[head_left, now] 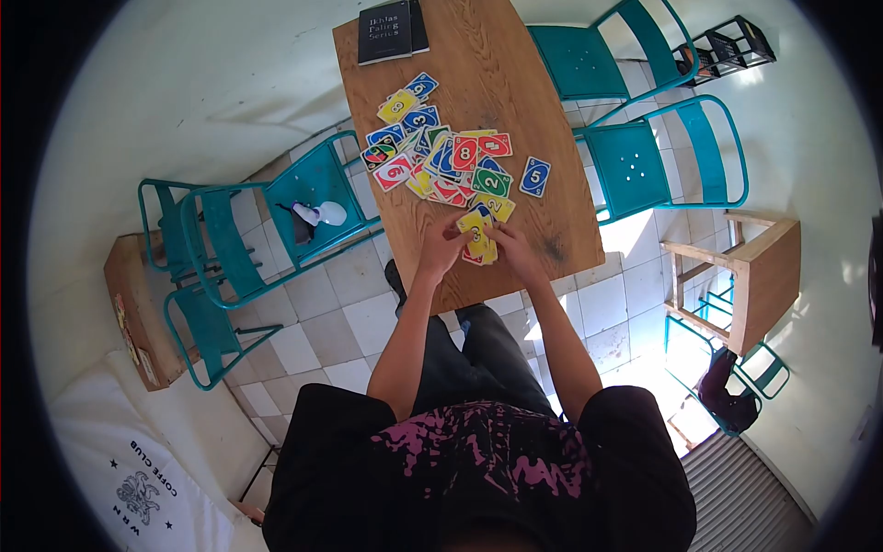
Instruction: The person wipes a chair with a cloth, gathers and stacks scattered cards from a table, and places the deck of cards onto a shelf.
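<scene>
My left hand [444, 247] and my right hand [514, 250] meet at the near end of the wooden table. Between them is a small bunch of Uno cards [477, 234], with a yellow card facing up on top and a bit of red showing at the lower edge. Fingers of both hands close on its sides. Just beyond lies a loose heap of face-up Uno cards [446, 156] in red, blue, green and yellow. A blue 5 card [534, 178] rests apart on the right. Nearest the bunch is a yellow 2 card [497, 206].
The wooden table [543, 230] carries dark books [384, 33] at its far left corner. Teal metal chairs stand left [308, 198] and right [628, 166], the left one holding a bag-like item [317, 214]. A wooden stool [768, 285] stands at right.
</scene>
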### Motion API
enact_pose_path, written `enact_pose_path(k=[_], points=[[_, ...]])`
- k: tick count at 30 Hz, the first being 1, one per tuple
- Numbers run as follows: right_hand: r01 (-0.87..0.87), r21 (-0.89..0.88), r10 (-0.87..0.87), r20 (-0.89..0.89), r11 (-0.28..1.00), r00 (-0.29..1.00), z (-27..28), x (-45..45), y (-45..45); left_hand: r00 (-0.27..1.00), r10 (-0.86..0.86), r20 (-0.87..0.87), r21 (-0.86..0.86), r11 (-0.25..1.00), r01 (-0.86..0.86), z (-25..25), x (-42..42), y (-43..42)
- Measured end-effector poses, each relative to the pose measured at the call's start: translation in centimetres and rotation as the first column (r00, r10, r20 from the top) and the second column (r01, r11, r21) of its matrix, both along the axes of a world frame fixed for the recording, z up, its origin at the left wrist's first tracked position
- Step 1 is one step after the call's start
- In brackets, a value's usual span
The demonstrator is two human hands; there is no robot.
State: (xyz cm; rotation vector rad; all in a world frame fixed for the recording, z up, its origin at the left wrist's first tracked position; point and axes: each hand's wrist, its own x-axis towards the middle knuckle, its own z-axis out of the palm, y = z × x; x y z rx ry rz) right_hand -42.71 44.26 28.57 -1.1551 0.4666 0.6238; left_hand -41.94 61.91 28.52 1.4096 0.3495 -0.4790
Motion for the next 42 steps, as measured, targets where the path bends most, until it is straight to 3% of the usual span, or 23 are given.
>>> enact_pose_path(k=[2,7,11,14,17,19,21,23,25,26,31,34,39,42], points=[[-0.015,-0.009,0.015,-0.032,1.000,0.999,0.0,-0.3,-0.2,0.987,-0.156,0.030,0.134,0.980,0.151,0.3,-0.3,-0.6],[-0.026,-0.031,0.023,-0.081,0.999,0.996,0.7,-0.6,-0.4,0.980,-0.158,0.117,0.133,0.981,0.142,0.7,-1.8,-2.6],[0.026,0.030,-0.022,-0.125,0.999,0.992,1.0,-1.0,-1.0,0.983,0.020,0.181,0.100,0.994,-0.039,1.1,-2.8,-3.8],[0.049,0.106,-0.032,-0.156,0.993,0.987,2.1,-0.6,-1.5,0.840,-0.328,0.433,0.253,0.938,0.236,2.4,-2.7,-4.0],[0.052,0.194,-0.020,-0.167,0.980,0.986,3.2,-0.3,-1.9,0.787,-0.483,0.385,0.362,0.863,0.352,3.9,-2.3,-3.8],[0.020,0.102,0.001,-0.203,0.995,0.979,4.4,-0.6,-2.1,0.752,-0.554,0.357,0.410,0.816,0.407,3.8,-2.0,-3.8],[0.005,0.055,0.008,-0.223,0.998,0.975,4.0,-0.9,-2.8,0.835,-0.431,0.343,0.405,0.870,0.282,2.0,-1.3,-3.3],[0.083,0.255,-0.027,-0.217,0.963,0.976,1.6,-1.4,-4.6,0.868,-0.368,0.335,0.400,0.889,0.223,1.2,-0.6,-3.5],[0.120,0.354,-0.043,-0.218,0.928,0.975,0.7,-1.6,-5.2,0.941,-0.211,0.263,0.588,0.809,0.017,1.0,0.0,-3.7],[0.157,0.305,-0.090,-0.224,0.939,0.970,0.2,-1.7,-5.4,0.963,-0.122,0.242,0.673,0.735,-0.076,0.9,0.2,-3.7],[0.282,0.087,-0.260,-0.200,0.955,0.945,0.6,-1.8,-5.8,0.949,-0.196,0.249,0.750,0.658,-0.061,-0.6,0.3,-3.5],[0.306,0.017,-0.298,-0.177,0.952,0.938,0.9,-1.6,-5.8,0.904,-0.123,0.408,0.700,0.679,-0.223,-2.0,0.3,-2.1],[0.303,-0.029,-0.303,-0.153,0.953,0.941,1.3,-1.2,-5.4,0.949,-0.054,0.312,0.631,0.759,-0.164,-1.2,0.3,1.0],[0.275,-0.030,-0.277,-0.138,0.961,0.951,1.1,-0.6,-5.1,0.985,0.043,0.166,0.281,0.956,-0.089,-1.6,0.6,2.6]])
